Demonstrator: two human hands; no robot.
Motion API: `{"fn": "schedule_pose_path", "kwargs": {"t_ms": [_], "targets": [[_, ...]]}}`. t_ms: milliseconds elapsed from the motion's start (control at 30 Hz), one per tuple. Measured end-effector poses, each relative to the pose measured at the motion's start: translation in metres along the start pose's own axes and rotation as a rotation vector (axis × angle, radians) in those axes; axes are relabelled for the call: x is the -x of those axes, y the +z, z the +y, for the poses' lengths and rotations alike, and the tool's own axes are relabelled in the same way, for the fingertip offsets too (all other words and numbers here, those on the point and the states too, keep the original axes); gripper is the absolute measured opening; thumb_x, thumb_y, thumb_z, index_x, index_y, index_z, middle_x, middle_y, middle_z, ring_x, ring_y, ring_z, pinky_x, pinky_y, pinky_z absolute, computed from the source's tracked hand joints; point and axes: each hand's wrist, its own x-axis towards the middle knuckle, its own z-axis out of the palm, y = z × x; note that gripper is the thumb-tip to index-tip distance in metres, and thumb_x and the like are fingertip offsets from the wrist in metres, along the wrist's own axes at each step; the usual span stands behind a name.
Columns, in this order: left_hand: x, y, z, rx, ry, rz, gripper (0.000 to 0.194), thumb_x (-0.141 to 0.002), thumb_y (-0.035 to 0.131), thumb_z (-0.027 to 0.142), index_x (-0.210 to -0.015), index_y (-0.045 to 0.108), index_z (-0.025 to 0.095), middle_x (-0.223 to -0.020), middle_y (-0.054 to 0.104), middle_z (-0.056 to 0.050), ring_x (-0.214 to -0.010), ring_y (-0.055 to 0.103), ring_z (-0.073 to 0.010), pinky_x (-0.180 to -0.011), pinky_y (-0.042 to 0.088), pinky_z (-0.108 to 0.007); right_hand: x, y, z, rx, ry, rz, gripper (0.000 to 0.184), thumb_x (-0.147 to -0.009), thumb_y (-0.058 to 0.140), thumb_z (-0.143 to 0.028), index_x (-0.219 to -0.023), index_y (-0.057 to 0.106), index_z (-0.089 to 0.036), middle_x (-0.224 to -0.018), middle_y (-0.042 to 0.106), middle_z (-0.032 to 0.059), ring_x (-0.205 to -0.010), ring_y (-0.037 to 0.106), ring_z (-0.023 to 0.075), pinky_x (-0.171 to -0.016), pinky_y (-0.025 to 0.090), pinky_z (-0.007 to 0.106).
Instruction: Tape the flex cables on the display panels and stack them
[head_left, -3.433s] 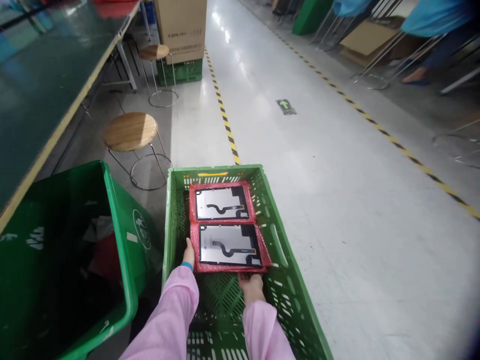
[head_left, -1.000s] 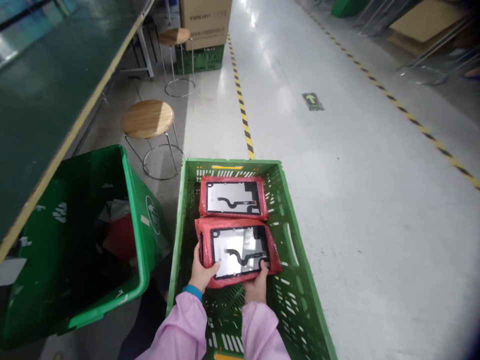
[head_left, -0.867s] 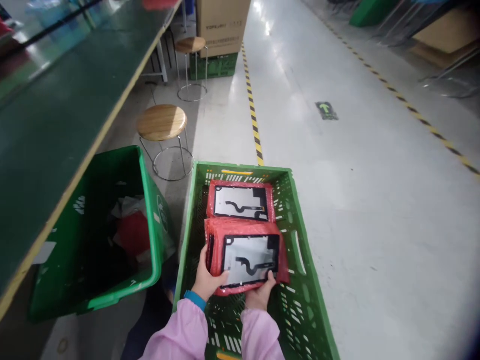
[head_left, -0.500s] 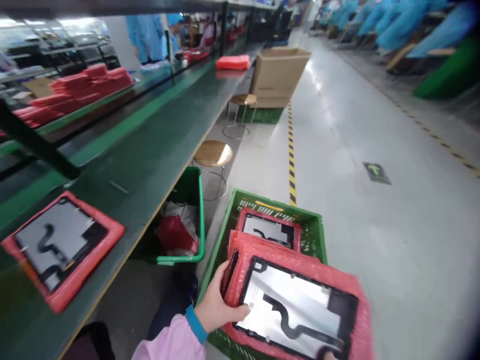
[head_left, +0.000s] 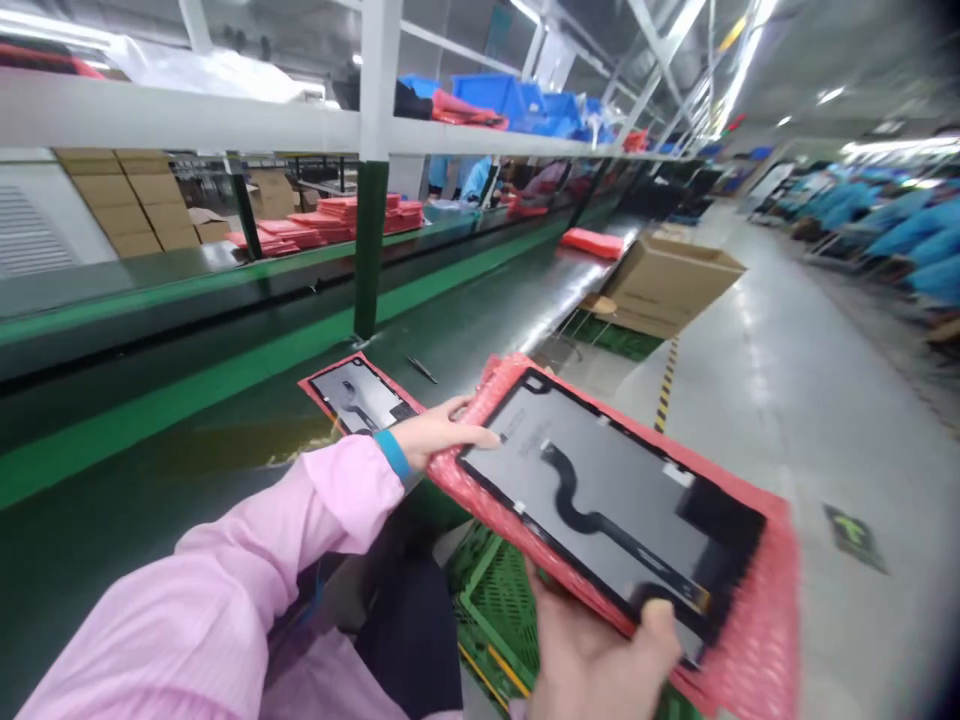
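Note:
A tablet display panel (head_left: pixel 592 490), silver-backed with a black border and a curved black ribbon cable, rests on red bubble wrap (head_left: pixel 765 590). Both hands hold this bundle tilted in the air beside the bench. My left hand (head_left: pixel 439 430) grips its left edge, thumb on top and fingers underneath. My right hand (head_left: pixel 607 650) supports the lower edge, its thumb pressing near the cable's end. The bundle hides how many layers lie beneath. A similar panel (head_left: pixel 364 395) lies on red wrap on the green bench, behind my left hand.
Below the bundle stands a green plastic crate (head_left: pixel 495 590). A thin dark tool (head_left: pixel 421 369) lies on the bench (head_left: pixel 480 320). Farther along are a red packet (head_left: pixel 592 243), a stool (head_left: pixel 598 303) and a large cardboard box (head_left: pixel 667 285). A post (head_left: pixel 371 230) rises at the bench's back.
The bundle has been lifted from over the green crate, up toward the bench, in both hands. My right hand now shows more fully. The camera view has tilted up and turned left.

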Motion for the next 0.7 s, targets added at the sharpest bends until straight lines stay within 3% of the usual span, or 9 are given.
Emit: {"fn": "schedule_pose_path", "kwargs": {"t_ms": [67, 167, 300, 500, 600, 700], "targets": [[0.004, -0.039, 0.032, -0.018, -0.014, -0.002, 0.081, -0.053, 0.095, 0.012, -0.127, 0.064, 0.019, -0.102, 0.077, -0.007, -0.076, 0.075, -0.0209, -0.084, 0.065, -0.044, 0.005, 0.058, -0.009, -0.146, 0.068, 0.032, 0.063, -0.100, 0.047, -0.054, -0.160, 0.039, -0.038, -0.154, 0.057, 0.0050, -0.140, 0.056, 0.0313, -0.105, 0.056, 0.058], [0.005, -0.097, 0.074, -0.054, -0.043, 0.026, 0.069, -0.057, 0.092, 0.010, -0.120, 0.067, 0.017, -0.092, 0.078, -0.005, -0.070, 0.075, -0.0182, -0.081, 0.065, -0.038, 0.010, 0.134, -0.016, -0.447, 0.305, 0.140, 0.057, -0.098, 0.059, -0.049, -0.153, 0.049, -0.039, -0.149, 0.062, 0.0023, -0.136, 0.059, 0.0261, -0.107, 0.055, 0.054], [0.004, -0.168, 0.108, -0.084, -0.089, 0.069, 0.054, -0.059, 0.090, 0.011, -0.110, 0.072, 0.016, -0.091, 0.081, -0.006, -0.073, 0.077, -0.0192, -0.081, 0.065, -0.035, 0.019, 0.194, 0.004, -0.557, 0.547, 0.117, 0.052, -0.094, 0.069, -0.047, -0.144, 0.059, -0.035, -0.137, 0.071, 0.0020, -0.127, 0.065, 0.0213, -0.108, 0.056, 0.047], [-0.026, -0.250, 0.112, -0.099, -0.168, 0.128, 0.040, -0.060, 0.091, 0.016, -0.098, 0.077, 0.016, -0.086, 0.082, -0.007, -0.078, 0.079, -0.0245, -0.083, 0.065, -0.038, 0.031, 0.226, 0.052, -0.506, 0.607, 0.006, 0.035, -0.095, 0.070, -0.038, -0.130, 0.069, -0.034, -0.132, 0.073, -0.0015, -0.122, 0.067, 0.0148, -0.112, 0.053, 0.038], [-0.041, -0.275, 0.108, -0.125, -0.173, 0.177, 0.035, -0.061, 0.091, 0.017, -0.093, 0.076, 0.016, -0.081, 0.081, -0.004, -0.072, 0.077, -0.0210, -0.081, 0.064, -0.034, 0.029, 0.221, 0.066, -0.498, 0.694, -0.135, 0.037, -0.092, 0.074, -0.041, -0.128, 0.070, -0.034, -0.129, 0.074, 0.0004, -0.119, 0.070, 0.0174, -0.113, 0.052, 0.044], [-0.044, -0.288, 0.107, -0.175, -0.173, 0.212, 0.034, -0.062, 0.092, 0.018, -0.092, 0.076, 0.017, -0.079, 0.080, -0.002, -0.070, 0.076, -0.0186, -0.079, 0.064, -0.032, 0.033, 0.201, 0.071, -0.507, 0.849, -0.247, 0.038, -0.085, 0.082, -0.042, -0.121, 0.070, -0.041, -0.129, 0.075, -0.0007, -0.126, 0.068, 0.0199, -0.112, 0.052, 0.048]]}}
